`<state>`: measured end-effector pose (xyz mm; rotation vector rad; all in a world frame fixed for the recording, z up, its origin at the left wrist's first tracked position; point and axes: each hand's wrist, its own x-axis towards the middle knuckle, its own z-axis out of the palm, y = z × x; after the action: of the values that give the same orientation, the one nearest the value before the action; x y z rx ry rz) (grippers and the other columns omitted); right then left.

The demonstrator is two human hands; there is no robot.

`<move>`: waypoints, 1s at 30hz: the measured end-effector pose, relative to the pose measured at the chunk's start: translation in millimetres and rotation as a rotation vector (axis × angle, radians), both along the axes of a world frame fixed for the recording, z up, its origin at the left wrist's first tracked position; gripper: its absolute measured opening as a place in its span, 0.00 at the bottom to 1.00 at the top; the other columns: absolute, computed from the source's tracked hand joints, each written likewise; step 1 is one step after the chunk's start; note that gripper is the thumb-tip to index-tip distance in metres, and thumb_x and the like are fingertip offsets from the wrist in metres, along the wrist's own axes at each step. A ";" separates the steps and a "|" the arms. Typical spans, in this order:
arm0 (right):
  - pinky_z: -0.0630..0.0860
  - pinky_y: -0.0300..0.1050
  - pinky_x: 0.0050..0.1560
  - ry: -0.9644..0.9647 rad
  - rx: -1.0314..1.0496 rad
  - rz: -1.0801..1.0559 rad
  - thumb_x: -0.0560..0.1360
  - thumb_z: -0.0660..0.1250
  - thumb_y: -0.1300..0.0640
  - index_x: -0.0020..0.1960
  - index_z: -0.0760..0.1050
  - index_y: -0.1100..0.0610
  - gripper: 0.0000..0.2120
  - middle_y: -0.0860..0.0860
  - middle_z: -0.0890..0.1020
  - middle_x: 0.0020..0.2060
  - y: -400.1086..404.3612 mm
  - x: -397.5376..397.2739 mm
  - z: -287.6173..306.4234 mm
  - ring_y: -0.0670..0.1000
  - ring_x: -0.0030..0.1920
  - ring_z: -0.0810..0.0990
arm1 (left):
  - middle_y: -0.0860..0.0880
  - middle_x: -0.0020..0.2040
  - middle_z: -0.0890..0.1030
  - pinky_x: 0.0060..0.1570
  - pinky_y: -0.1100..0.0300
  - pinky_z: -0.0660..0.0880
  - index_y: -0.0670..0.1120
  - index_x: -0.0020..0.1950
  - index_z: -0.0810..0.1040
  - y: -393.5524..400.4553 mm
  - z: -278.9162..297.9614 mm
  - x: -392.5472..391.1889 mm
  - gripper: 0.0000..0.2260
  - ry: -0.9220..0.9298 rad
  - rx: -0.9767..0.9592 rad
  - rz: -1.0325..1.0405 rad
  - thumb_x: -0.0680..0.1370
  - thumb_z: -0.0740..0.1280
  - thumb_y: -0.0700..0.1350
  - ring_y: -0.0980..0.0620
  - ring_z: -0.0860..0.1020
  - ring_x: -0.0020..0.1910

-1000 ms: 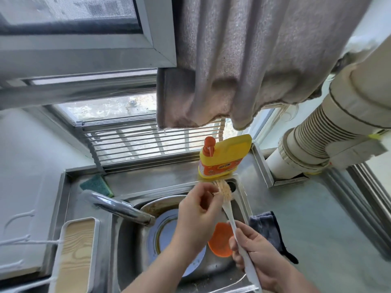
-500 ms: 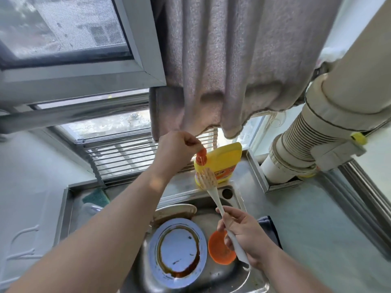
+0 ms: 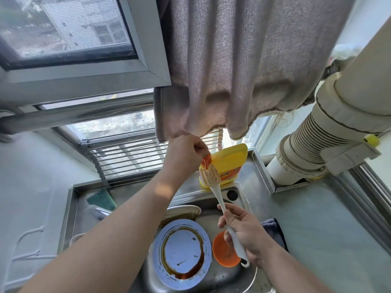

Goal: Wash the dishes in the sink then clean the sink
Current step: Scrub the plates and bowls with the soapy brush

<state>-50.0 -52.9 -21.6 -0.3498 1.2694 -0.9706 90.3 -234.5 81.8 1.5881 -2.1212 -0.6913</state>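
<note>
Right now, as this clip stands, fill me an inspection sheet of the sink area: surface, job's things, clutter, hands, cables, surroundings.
Surface: steel sink set in a grey counter.
Job's things: blue plate ringed with brown sauce, orange bowl and a soiled dish lie in the sink; yellow detergent bottle stands behind it.
Clutter: green sponge, dark cloth.
Hands: left hand pinches the bottle's orange cap; right hand grips the white brush, bristles by the cap.
Cables: nothing seen.
Surroundings: window, hanging towel, ribbed duct.
</note>
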 end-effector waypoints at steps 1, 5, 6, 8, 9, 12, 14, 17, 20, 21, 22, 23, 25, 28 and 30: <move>0.73 0.45 0.29 0.001 0.003 0.006 0.81 0.67 0.55 0.62 0.81 0.56 0.12 0.59 0.82 0.40 -0.1 0.1 -0.3 0.55 0.29 0.76 | 0.61 0.36 0.80 0.39 0.83 0.65 0.50 0.42 0.89 0.0 -0.6 -0.1 0.04 -0.005 0.010 0.004 0.76 0.77 0.43 0.68 0.75 0.36; 0.73 0.44 0.29 -0.005 0.004 0.026 0.81 0.66 0.55 0.62 0.81 0.56 0.12 0.59 0.82 0.41 -0.1 2.8 0.7 0.55 0.30 0.76 | 0.62 0.33 0.79 0.37 0.81 0.66 0.51 0.41 0.88 -0.6 -3.4 -1.1 0.05 -0.006 0.048 0.016 0.76 0.76 0.42 0.68 0.76 0.36; 0.73 0.44 0.29 -0.003 0.005 0.033 0.81 0.67 0.55 0.63 0.81 0.56 0.12 0.59 0.82 0.41 0.3 3.3 1.4 0.55 0.30 0.76 | 0.62 0.33 0.79 0.37 0.81 0.66 0.50 0.41 0.88 -1.1 -5.5 -1.1 0.06 -0.003 0.054 0.017 0.77 0.76 0.42 0.71 0.76 0.38; 0.73 0.44 0.29 -0.003 0.011 0.038 0.80 0.67 0.55 0.63 0.80 0.56 0.13 0.59 0.82 0.40 2.2 4.3 1.8 0.55 0.29 0.76 | 0.62 0.32 0.79 0.37 0.81 0.66 0.50 0.41 0.87 -0.7 -7.6 -0.9 0.06 -0.002 0.067 0.023 0.77 0.75 0.42 0.80 0.73 0.40; 0.73 0.44 0.28 -0.006 0.018 0.038 0.80 0.67 0.55 0.63 0.80 0.57 0.14 0.59 0.82 0.40 3.1 4.8 1.5 0.55 0.29 0.76 | 0.62 0.32 0.79 0.37 0.82 0.66 0.50 0.41 0.87 -0.2 -7.4 -1.2 0.07 -0.001 0.074 0.022 0.78 0.75 0.41 0.81 0.72 0.40; 0.74 0.43 0.28 -0.030 0.024 0.037 0.81 0.67 0.56 0.63 0.80 0.58 0.13 0.60 0.82 0.40 7.0 6.9 5.5 0.55 0.29 0.76 | 0.61 0.32 0.78 0.36 0.83 0.65 0.46 0.43 0.87 -0.9 -5.9 -2.2 0.07 0.029 0.078 -0.015 0.79 0.73 0.40 0.84 0.70 0.38; 0.74 0.43 0.27 -0.050 0.021 0.040 0.82 0.65 0.57 0.63 0.80 0.60 0.12 0.60 0.81 0.39 8.5 7.6 9.2 0.55 0.29 0.75 | 0.61 0.34 0.78 0.36 0.84 0.65 0.45 0.45 0.87 -1.3 -3.4 -2.2 0.06 0.033 0.056 -0.016 0.80 0.73 0.40 0.84 0.69 0.37; 0.74 0.42 0.26 -0.070 0.037 0.040 0.83 0.64 0.57 0.63 0.79 0.60 0.11 0.60 0.81 0.38 10.8 7.5 14.2 0.55 0.28 0.74 | 0.62 0.35 0.78 0.37 0.84 0.64 0.48 0.45 0.88 -1.2 -6.6 -1.9 0.05 0.004 0.027 0.007 0.79 0.74 0.41 0.73 0.76 0.38; 0.74 0.42 0.26 -0.072 0.041 0.036 0.84 0.64 0.57 0.63 0.79 0.59 0.11 0.60 0.81 0.38 13.4 6.3 15.8 0.54 0.28 0.74 | 0.62 0.34 0.77 0.39 0.84 0.64 0.48 0.43 0.88 3.8 -6.7 -1.4 0.06 -0.003 -0.004 0.029 0.78 0.74 0.40 0.73 0.75 0.39; 0.74 0.42 0.26 -0.069 0.041 0.036 0.84 0.64 0.57 0.63 0.80 0.59 0.11 0.60 0.81 0.38 13.7 6.2 15.7 0.54 0.28 0.74 | 0.62 0.33 0.78 0.39 0.84 0.64 0.47 0.42 0.87 4.1 -8.5 -1.2 0.06 0.019 -0.002 0.023 0.78 0.73 0.39 0.78 0.73 0.40; 0.74 0.42 0.27 -0.064 0.040 0.037 0.84 0.64 0.57 0.63 0.80 0.59 0.11 0.60 0.81 0.38 13.8 6.5 15.4 0.54 0.29 0.74 | 0.61 0.32 0.78 0.38 0.83 0.65 0.46 0.41 0.87 5.0 -8.2 -1.4 0.07 0.044 0.013 0.015 0.79 0.72 0.38 0.80 0.72 0.39; 0.74 0.42 0.27 -0.061 0.039 0.038 0.83 0.64 0.56 0.63 0.80 0.59 0.11 0.59 0.81 0.38 13.4 6.8 15.3 0.54 0.28 0.74 | 0.60 0.31 0.79 0.37 0.82 0.67 0.45 0.40 0.86 5.4 -8.1 -1.9 0.09 0.058 0.028 0.012 0.79 0.72 0.37 0.80 0.73 0.37; 0.73 0.42 0.27 -0.061 0.036 0.027 0.83 0.65 0.57 0.62 0.80 0.59 0.11 0.59 0.81 0.38 11.7 8.7 15.3 0.54 0.28 0.74 | 0.57 0.30 0.81 0.37 0.76 0.74 0.47 0.38 0.84 4.8 -8.2 -3.2 0.11 0.062 0.046 0.008 0.79 0.71 0.37 0.74 0.78 0.35; 0.73 0.43 0.27 -0.044 0.034 0.025 0.83 0.65 0.56 0.62 0.81 0.58 0.11 0.59 0.81 0.38 10.3 10.3 15.4 0.54 0.28 0.74 | 0.58 0.32 0.84 0.38 0.70 0.80 0.51 0.39 0.83 2.6 -16.1 -4.2 0.11 0.042 0.084 0.026 0.79 0.71 0.38 0.68 0.81 0.35; 0.73 0.43 0.27 -0.048 0.036 0.020 0.83 0.65 0.57 0.61 0.81 0.58 0.11 0.60 0.81 0.39 10.1 10.9 15.0 0.54 0.28 0.74 | 0.58 0.33 0.84 0.34 0.75 0.75 0.50 0.40 0.83 4.0 -18.4 -5.0 0.10 0.035 0.088 0.047 0.79 0.70 0.38 0.68 0.81 0.35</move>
<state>-39.0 -42.8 -6.5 -0.3089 1.2364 -0.9332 85.2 -230.5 63.4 1.6541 -2.0476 -0.8009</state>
